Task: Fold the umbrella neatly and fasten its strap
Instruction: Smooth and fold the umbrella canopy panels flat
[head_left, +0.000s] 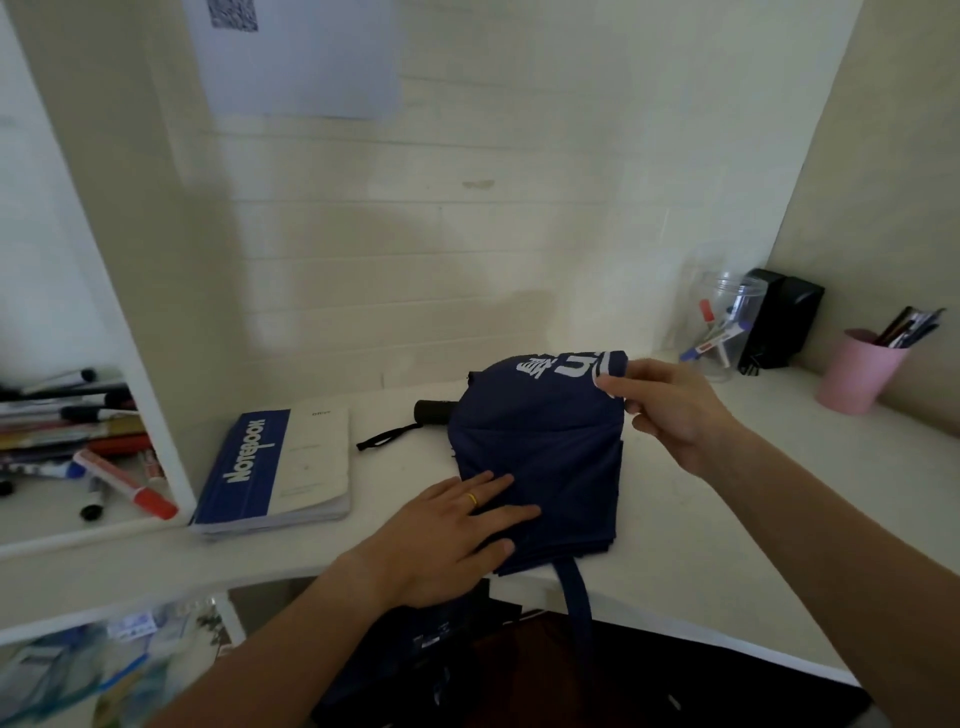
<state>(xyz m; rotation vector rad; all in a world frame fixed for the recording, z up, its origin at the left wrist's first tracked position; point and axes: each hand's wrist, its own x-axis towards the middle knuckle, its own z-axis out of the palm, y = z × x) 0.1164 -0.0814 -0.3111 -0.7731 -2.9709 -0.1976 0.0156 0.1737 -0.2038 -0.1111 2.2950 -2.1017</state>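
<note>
Dim, soft daylight (left), blurred, warped edges

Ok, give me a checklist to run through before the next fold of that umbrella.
1. Left hand flat on the canopy, pinning it: ok.
2. Right hand pinches the canopy's far edge: ok.
3. Canopy folded neatly: not ok, panels loose.
4. Strap fastened: not ok, it hangs off the desk edge.
5. Handle free of the notebook: ok, apart.
6. Ribs aligned under the fabric: cannot tell.
</note>
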